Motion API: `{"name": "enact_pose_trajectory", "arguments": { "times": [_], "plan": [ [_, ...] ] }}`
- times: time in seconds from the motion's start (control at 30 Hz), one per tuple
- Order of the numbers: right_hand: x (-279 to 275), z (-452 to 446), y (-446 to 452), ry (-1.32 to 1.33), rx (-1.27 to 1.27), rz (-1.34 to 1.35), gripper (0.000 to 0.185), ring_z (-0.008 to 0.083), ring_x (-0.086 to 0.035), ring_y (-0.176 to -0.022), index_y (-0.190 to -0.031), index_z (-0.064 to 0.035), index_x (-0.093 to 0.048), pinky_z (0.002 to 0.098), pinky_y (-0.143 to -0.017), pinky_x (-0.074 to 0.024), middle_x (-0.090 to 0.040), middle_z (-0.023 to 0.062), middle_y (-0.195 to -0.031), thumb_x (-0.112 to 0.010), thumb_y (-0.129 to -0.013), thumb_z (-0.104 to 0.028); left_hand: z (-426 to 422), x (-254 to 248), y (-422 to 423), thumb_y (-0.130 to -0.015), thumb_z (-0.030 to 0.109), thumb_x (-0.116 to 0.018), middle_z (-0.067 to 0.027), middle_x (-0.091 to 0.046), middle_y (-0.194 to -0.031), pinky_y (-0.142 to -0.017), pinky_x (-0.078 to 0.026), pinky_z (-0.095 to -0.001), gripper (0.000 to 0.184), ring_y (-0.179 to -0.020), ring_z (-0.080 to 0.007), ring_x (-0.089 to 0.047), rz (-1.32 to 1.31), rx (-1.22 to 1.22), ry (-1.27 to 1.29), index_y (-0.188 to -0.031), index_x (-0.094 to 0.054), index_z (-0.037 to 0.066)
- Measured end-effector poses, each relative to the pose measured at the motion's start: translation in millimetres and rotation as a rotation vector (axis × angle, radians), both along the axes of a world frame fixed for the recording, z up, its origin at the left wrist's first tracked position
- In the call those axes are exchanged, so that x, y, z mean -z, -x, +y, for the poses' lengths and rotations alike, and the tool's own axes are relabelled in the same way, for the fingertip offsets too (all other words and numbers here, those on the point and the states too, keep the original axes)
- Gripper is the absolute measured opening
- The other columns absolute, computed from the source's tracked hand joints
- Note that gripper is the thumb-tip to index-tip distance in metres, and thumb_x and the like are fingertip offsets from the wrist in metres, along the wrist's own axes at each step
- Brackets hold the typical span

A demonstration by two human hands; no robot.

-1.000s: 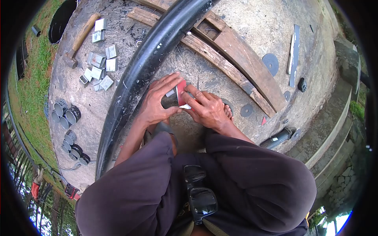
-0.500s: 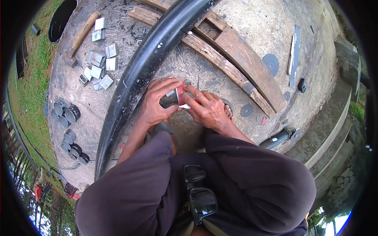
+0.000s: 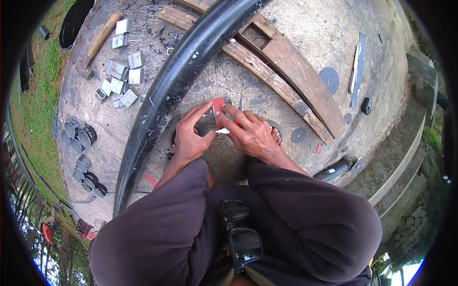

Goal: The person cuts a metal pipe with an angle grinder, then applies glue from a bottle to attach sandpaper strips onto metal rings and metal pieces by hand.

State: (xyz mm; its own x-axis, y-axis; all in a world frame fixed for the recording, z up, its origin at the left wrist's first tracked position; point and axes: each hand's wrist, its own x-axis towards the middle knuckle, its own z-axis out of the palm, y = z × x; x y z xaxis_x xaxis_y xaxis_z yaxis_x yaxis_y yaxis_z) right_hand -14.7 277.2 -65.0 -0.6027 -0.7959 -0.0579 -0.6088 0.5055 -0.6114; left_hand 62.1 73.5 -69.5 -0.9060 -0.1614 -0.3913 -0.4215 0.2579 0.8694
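My left hand (image 3: 191, 136) is curled, its fingertips and thumb pinching a short dark grey pipe piece (image 3: 205, 122) that is mostly hidden between the hands. A strip of red sandpaper (image 3: 218, 106) with a white back edge lies against the piece. My right hand (image 3: 248, 133) presses its fingers and thumb onto that strip, gripping it from the right. A white folded corner (image 3: 223, 130) sticks out below the fingers. Both hands are above the concrete between my feet.
A long black pipe (image 3: 171, 81) arcs across on the left. Wooden beams (image 3: 281, 81) lie beyond. Farther left are a hammer (image 3: 102, 38), several metal tube pieces (image 3: 117, 70) and grey pipe rings (image 3: 87, 137). Right are grinding discs (image 3: 329, 80) and an angle grinder (image 3: 338, 168).
My left hand has turned and shifted slightly down, with its fingers straighter. The pipe piece has turned, showing less of its dark side. The red strip now stands more upright under my right fingers.
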Motion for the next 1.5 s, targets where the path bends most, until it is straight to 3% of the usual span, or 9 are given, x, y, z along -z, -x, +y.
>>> {"name": "enact_pose_trajectory", "arguments": {
  "times": [0.13, 0.23, 0.33, 0.43, 0.6, 0.77, 0.87, 1.3, 1.5],
  "plan": [
    [-1, -1, 0, -0.015, -0.005, -0.004, 0.069, 0.0257, -0.069, -0.089, -0.141, -0.0175, -0.063, 0.0409, -0.075, -0.0613, -0.059, 0.0045, -0.145, -0.082, -0.075, -0.01, 6, -3, 0, -0.072, -0.002, -0.076, -0.0171, -0.072, -0.13, -0.104, -0.051, -0.0372, 0.074, -0.123, -0.0287, -0.068, -0.038, -0.066, -0.09, -0.144, -0.06, 0.004],
    [-1, 0, 1, -0.013, -0.012, -0.003, 0.069, 0.0248, -0.069, -0.087, -0.141, -0.0175, -0.063, 0.0402, -0.074, -0.0613, -0.059, 0.0036, -0.145, -0.082, -0.075, -0.009, 10, -3, -2, -0.072, -0.006, -0.075, -0.0136, -0.074, -0.13, -0.068, -0.041, -0.0248, 0.077, -0.081, -0.0061, -0.054, -0.064, -0.123, -0.104, -0.146, -0.059, 0.008],
    [-1, 0, 2, -0.002, -0.014, 0.008, 0.068, 0.024, -0.068, -0.085, -0.14, -0.0177, -0.064, 0.0396, -0.073, -0.0612, -0.059, 0.0032, -0.144, -0.082, -0.075, -0.009, 9, -2, -5, -0.073, -0.007, -0.076, -0.0127, -0.074, -0.131, -0.05, -0.035, -0.0188, 0.076, -0.061, 0.0046, -0.047, -0.09, -0.117, -0.083, -0.146, -0.06, 0.008],
    [-3, -1, 3, -0.007, -0.018, 0.012, 0.068, 0.0238, -0.068, -0.085, -0.14, -0.0179, -0.064, 0.0396, -0.073, -0.0613, -0.06, 0.0033, -0.144, -0.082, -0.075, -0.009, 12, 8, -12, -0.075, -0.008, -0.078, -0.0133, -0.073, -0.132, -0.05, -0.035, -0.0189, 0.075, -0.062, 0.0046, -0.046, -0.05, -0.135, -0.123, -0.146, -0.06, 0.006],
    [-5, -3, 0, -0.043, -0.007, 0.044, 0.065, 0.0239, -0.07, -0.089, -0.139, -0.0182, -0.065, 0.0406, -0.074, -0.0617, -0.06, 0.0036, -0.143, -0.082, -0.076, -0.013, 16, 3, -10, -0.076, -0.013, -0.071, -0.0212, -0.066, -0.139, -0.109, -0.049, -0.0368, 0.07, -0.133, -0.0264, -0.063, -0.1, -0.199, -0.263, -0.143, -0.056, -0.004],
    [-6, -5, 1, -0.003, -0.014, 0.145, 0.05, 0.0196, -0.067, -0.082, -0.131, -0.012, -0.066, 0.0361, -0.067, -0.0601, -0.062, 0.0046, -0.137, -0.072, -0.081, -0.013, 12, -3, -6, -0.074, -0.002, -0.077, -0.0159, -0.064, -0.143, -0.112, -0.044, -0.0414, 0.073, -0.133, -0.0279, -0.061, -0.109, -0.107, -0.072, -0.145, -0.06, 0.006],
    [-4, -5, 0, -0.013, -0.019, 0.152, 0.05, 0.0199, -0.067, -0.083, -0.131, -0.0113, -0.066, 0.0362, -0.067, -0.0601, -0.061, 0.0058, -0.137, -0.071, -0.082, -0.013, 6, -6, -1, -0.071, 0.007, -0.079, -0.0107, -0.062, -0.147, -0.115, -0.037, -0.0444, 0.076, -0.134, -0.03, -0.057, 0.136, 0.048, 0.253, -0.145, -0.061, 0.012],
    [-2, 10, -9, 0.105, -0.023, 0.027, 0.053, 0.0236, -0.071, -0.086, -0.132, -0.0114, -0.066, 0.039, -0.071, -0.06, -0.06, 0.0088, -0.135, -0.079, -0.081, -0.014, -5, -3, 2, -0.066, 0.012, -0.082, -0.0111, -0.06, -0.142, -0.114, -0.036, -0.0492, 0.068, -0.134, -0.0333, -0.054, 0.192, 0.294, 0.316, -0.132, -0.066, 0.015],
    [-16, 6, -1, 0.078, 0.502, -0.376, 0.051, 0.0299, -0.073, -0.091, -0.125, -0.0051, -0.068, 0.0407, -0.077, -0.0577, -0.071, 0.0174, -0.111, -0.088, -0.083, -0.024, 4, 13, -17, -0.065, 0.009, -0.082, -0.012, -0.058, -0.146, -0.115, -0.036, -0.0514, 0.064, -0.133, -0.0359, -0.055, 0.289, 0.295, 0.325, -0.126, -0.064, 0.014]
  ]
}}
